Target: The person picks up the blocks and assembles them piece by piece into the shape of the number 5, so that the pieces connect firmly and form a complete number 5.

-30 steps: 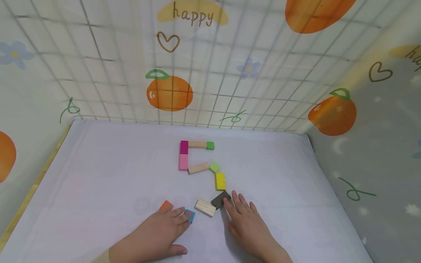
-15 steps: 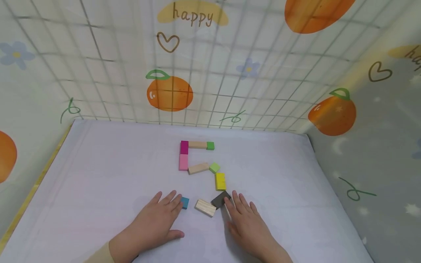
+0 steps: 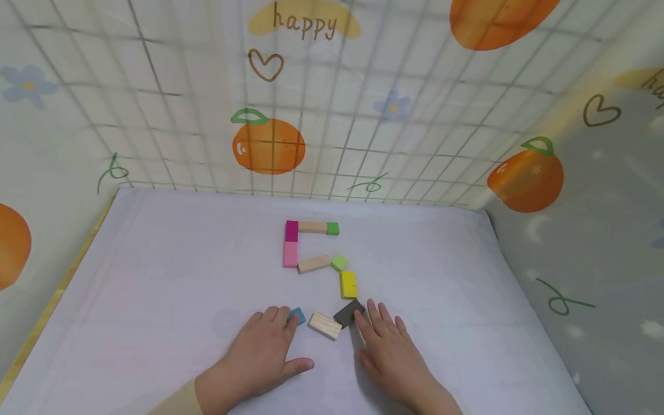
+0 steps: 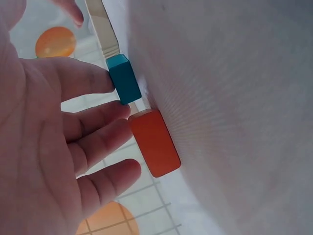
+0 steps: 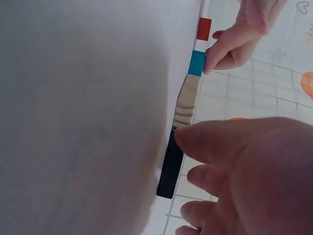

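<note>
My left hand [image 3: 259, 351] reaches low over the white cloth, its index fingertip against a blue block [image 3: 297, 316]. An orange block [image 4: 155, 144] stands by its middle and ring fingertips in the left wrist view; the head view hides it under the hand. My right hand [image 3: 391, 357] lies with fingers extended, the index fingertip touching a dark grey block [image 3: 350, 313]. Between the hands sits a grained wooden block [image 3: 324, 326], one end meeting the dark block. The blue block is a small gap left of it in the head view.
Beyond the hands a winding line of blocks runs: yellow [image 3: 349, 285], light green [image 3: 339, 263], plain wood [image 3: 314, 264], pink [image 3: 290, 254], magenta [image 3: 292, 231], another plain wood [image 3: 312, 227] and green [image 3: 333, 229]. A patterned curtain [image 3: 332, 138] over a grid backs the table.
My left hand first drew up and left as the blue block slid away from me, then shifted right, turning that block nearer the grained one. The orange block went out of head view. My right hand stays put.
</note>
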`<state>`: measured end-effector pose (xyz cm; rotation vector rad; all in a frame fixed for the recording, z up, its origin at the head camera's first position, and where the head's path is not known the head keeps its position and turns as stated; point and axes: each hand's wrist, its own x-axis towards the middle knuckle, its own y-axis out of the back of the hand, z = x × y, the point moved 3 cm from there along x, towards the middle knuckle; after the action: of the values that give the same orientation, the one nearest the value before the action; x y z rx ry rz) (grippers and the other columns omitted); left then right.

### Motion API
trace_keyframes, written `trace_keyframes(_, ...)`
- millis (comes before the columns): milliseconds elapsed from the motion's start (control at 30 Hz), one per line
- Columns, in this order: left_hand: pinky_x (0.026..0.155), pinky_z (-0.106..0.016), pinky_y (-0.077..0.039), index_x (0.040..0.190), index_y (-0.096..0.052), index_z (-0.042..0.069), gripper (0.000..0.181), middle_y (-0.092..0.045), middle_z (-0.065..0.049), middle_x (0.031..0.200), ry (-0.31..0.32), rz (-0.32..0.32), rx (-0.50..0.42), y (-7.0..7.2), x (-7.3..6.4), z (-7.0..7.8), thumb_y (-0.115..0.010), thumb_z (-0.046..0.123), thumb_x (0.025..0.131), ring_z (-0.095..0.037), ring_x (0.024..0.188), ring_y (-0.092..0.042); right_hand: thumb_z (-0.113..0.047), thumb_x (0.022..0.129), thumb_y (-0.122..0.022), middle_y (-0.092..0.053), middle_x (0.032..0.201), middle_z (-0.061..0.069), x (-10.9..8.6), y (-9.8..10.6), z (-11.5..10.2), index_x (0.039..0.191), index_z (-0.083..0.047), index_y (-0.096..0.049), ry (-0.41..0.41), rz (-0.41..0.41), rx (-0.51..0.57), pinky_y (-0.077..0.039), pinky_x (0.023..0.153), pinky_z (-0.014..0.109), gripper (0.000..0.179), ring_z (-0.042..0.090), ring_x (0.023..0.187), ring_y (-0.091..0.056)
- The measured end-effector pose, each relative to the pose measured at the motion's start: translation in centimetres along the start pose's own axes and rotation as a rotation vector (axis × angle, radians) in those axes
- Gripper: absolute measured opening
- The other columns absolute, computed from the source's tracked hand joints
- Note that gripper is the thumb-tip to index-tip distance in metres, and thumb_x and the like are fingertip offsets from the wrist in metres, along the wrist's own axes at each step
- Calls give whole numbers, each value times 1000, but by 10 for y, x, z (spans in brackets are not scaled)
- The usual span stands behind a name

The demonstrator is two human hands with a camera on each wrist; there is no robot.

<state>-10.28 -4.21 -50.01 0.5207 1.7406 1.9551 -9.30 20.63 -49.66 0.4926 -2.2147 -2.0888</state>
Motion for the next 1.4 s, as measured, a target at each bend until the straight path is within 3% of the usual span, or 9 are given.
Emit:
trace_keyframes(133, 108, -48, -44, 148, -50, 6, 96, -44, -12, 155, 6, -44, -33, 2, -2, 0, -35, 82, 91, -26, 138, -45, -41, 92, -71, -26, 167, 12, -1, 0, 1, 155, -19, -41, 10, 5, 4, -27, 117, 66, 73, 36, 154, -24)
trace_keyframes(267, 119, -56, -31, 155, -39, 6, 99, -25, -9, 168, -6, -127, -69, 2, -5, 1, -33, 82, 92, -27, 153, -29, -41, 91, -71, -26, 167, 13, -1, 0, 1, 155, -19, -42, 24, 21, 5, -28, 117, 66, 74, 37, 154, -25)
trace_keyframes(400, 122, -57, -26, 156, -37, 7, 98, -27, -7, 167, -17, -172, -82, 0, -4, 0, -33, 81, 92, -25, 155, -26, -41, 92, -71, -26, 167, 13, -2, 0, 1, 155, -18, -41, 30, 26, 1, -28, 116, 66, 73, 37, 154, -25)
trace_keyframes(833, 121, -49, -33, 156, -35, 1, 99, -27, -13, 167, -33, -150, -166, -2, -5, 4, -45, 76, 92, -28, 154, -29, -41, 93, -69, -27, 166, 13, -2, 1, -2, 154, -17, -44, 40, 22, 14, -28, 117, 66, 70, 37, 153, -26)
trace_keyframes(1267, 121, -53, -31, 156, -36, 5, 96, -24, -10, 168, -46, -161, -137, 0, -5, 5, -40, 77, 93, -26, 154, -28, -42, 92, -70, -28, 166, 14, -2, 1, -2, 152, -16, -46, 41, 27, 14, -28, 116, 67, 70, 38, 153, -26)
trace_keyframes(1400, 121, -56, -29, 157, -34, 7, 97, -18, -9, 170, -15, -147, -123, 1, -4, 1, -40, 79, 92, -27, 155, -26, -43, 93, -70, -27, 166, 14, -2, 0, -1, 153, -17, -45, 41, 24, 17, -28, 116, 67, 70, 38, 153, -26)
